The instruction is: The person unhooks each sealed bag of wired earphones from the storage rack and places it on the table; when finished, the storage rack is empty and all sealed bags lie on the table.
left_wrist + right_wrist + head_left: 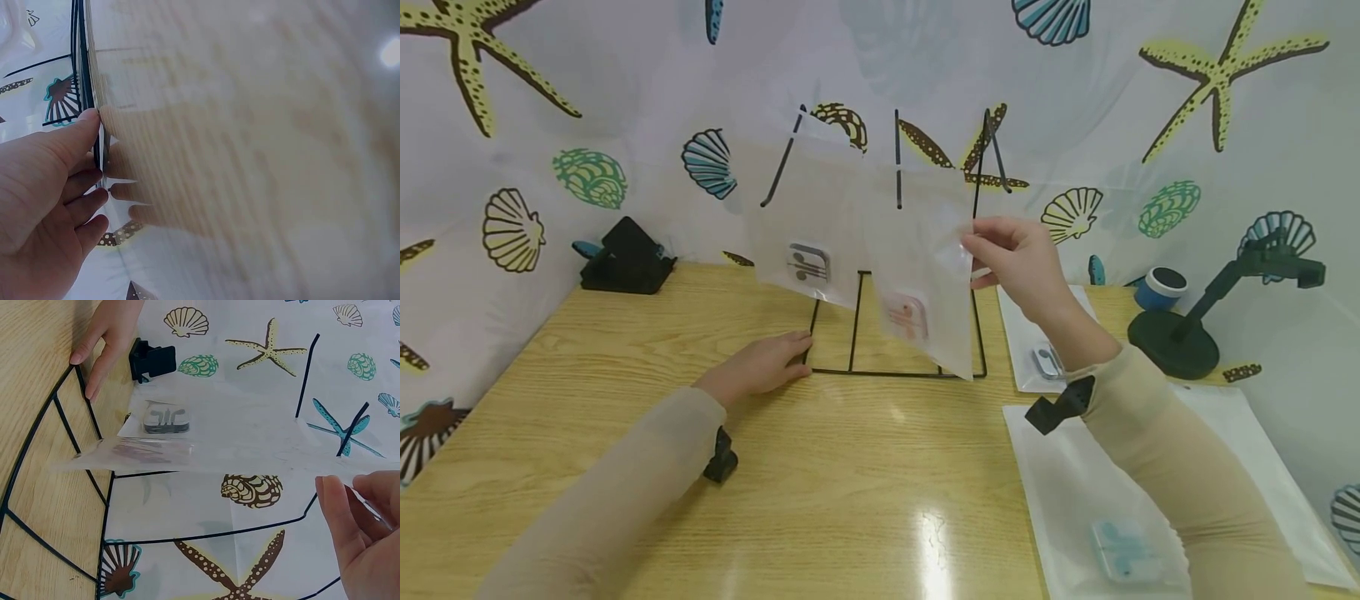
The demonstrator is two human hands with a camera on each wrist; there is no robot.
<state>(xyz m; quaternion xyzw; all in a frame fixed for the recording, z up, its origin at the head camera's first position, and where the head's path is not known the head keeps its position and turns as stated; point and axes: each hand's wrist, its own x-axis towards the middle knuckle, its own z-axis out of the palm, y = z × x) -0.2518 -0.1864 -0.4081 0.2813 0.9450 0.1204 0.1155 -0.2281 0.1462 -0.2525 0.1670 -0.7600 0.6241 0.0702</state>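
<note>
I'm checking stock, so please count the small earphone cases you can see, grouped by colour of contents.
Dark grey case: 1
Pinkish-red case: 1
Whitish case: 1
Light blue case: 1
Total visible: 4; the right sleeve covers part of the bags, so more could be hidden.

The right hanging bag hides some of the black rack. The head view cuts off the near white bag. The left wrist view blurs the table.
</note>
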